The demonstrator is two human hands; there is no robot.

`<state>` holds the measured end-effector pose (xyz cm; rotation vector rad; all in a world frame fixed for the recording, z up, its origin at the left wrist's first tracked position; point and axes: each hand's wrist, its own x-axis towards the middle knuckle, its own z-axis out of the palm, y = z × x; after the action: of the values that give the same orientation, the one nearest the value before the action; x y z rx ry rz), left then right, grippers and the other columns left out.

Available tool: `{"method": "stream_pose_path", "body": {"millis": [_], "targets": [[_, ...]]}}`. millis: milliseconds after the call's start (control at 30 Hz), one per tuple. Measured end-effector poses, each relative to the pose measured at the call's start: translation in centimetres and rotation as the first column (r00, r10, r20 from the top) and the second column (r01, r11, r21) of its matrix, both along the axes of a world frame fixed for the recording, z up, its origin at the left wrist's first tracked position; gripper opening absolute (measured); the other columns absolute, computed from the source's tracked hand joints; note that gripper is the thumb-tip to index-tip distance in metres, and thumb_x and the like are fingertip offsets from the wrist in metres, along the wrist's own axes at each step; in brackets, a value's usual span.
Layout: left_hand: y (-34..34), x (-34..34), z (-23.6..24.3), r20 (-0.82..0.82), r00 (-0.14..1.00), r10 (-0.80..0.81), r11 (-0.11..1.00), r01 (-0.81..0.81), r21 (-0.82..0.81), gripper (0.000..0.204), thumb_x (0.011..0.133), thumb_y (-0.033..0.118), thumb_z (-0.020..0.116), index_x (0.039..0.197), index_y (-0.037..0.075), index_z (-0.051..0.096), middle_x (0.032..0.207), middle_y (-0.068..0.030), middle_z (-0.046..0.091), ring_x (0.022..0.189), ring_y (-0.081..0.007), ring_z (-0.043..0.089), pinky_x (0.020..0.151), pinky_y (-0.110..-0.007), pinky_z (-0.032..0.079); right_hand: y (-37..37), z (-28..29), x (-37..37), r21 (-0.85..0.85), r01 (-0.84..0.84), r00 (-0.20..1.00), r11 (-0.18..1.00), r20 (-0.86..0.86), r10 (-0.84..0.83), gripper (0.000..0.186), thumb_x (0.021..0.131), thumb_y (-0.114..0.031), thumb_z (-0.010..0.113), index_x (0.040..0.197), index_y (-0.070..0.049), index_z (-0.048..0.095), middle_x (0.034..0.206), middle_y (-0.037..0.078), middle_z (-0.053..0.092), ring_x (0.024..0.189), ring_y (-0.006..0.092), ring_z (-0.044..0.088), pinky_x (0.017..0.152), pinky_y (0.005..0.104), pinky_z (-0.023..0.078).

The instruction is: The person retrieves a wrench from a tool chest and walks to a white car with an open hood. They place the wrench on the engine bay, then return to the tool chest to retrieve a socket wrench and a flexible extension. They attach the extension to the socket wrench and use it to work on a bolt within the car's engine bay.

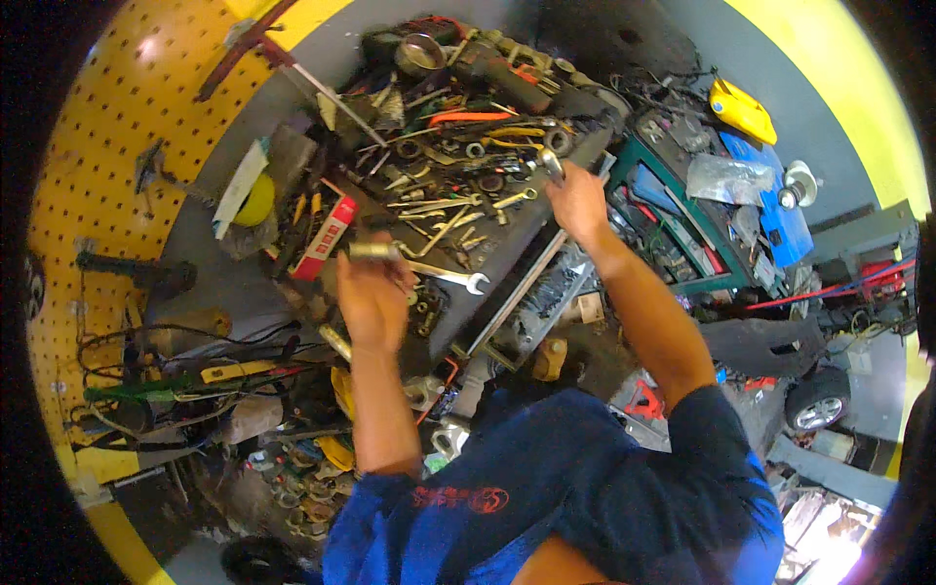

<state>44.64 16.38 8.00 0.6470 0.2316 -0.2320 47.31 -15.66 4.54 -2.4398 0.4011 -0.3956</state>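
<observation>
My left hand (pixel 375 307), slightly smeared, is over the near left part of the cluttered workbench (pixel 444 317). Its fingers are closed on a short metal cylinder (pixel 373 251). From beside those fingers a silver open-end wrench (pixel 448 276) points right; I cannot tell whether it is gripped too or lies on the bench. At the bench's right edge, my right hand (pixel 582 203) is wrapped around a chrome ratchet (pixel 552 166) whose rounded head sticks up past the fingers. Between the hands lie several loose wrenches (pixel 448 226), and a combination wrench (pixel 517 199) rests close to the right hand.
A red and white box (pixel 327 239) stands left of my left hand. Tools and parts are heaped at the back, with an orange-handled tool (pixel 476 118). Right of the bench are a green-framed tray (pixel 673 210), a yellow bottle (pixel 741 112) and a wheel (pixel 817 402). Yellow pegboard (pixel 127 127) lines the left.
</observation>
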Motion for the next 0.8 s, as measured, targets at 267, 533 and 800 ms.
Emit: {"method": "stream_pose_path", "body": {"millis": [267,533,800], "targets": [[4.6,-8.7,-4.8,-0.185,0.982,0.05,0.999,-0.046,0.021,0.06,0.1,0.066,0.03,0.1,0.012,0.055,0.078,-0.0029,0.055,0.074,-0.0191,0.055,0.068,-0.033,0.046,-4.3,-6.6,5.2,-0.421,-0.087,0.991,0.903,0.059,0.123,0.033,0.083,-0.014,0.064,0.111,0.002,0.059,0.107,0.028,0.065,0.101,0.0473,0.06,0.086,0.0517,0.049],[15.2,-12.6,-2.6,0.116,0.854,0.506,0.64,-0.463,0.614,0.038,0.102,0.037,0.057,0.117,0.002,0.062,0.093,-0.0043,0.067,0.081,-0.0125,0.06,0.073,-0.028,0.048,-1.2,-0.3,6.0,-0.313,-0.171,0.984,0.934,-0.002,0.179,0.026,0.084,-0.013,0.067,0.101,0.005,0.059,0.096,0.029,0.066,0.091,0.0505,0.061,0.078,0.053,0.048],[19.3,-13.0,-0.3,0.184,0.748,0.637,0.563,-0.615,0.551,0.024,0.102,0.021,0.053,0.12,0.007,0.046,0.107,-0.0181,0.07,0.086,-0.0231,0.07,0.074,-0.032,0.053,-3.8,7.9,5.1,-0.457,-0.235,0.936,0.858,0.132,0.327,0.023,0.084,-0.006,0.069,0.105,0.003,0.064,0.093,0.023,0.065,0.085,0.0433,0.063,0.073,0.0461,0.049]]}}
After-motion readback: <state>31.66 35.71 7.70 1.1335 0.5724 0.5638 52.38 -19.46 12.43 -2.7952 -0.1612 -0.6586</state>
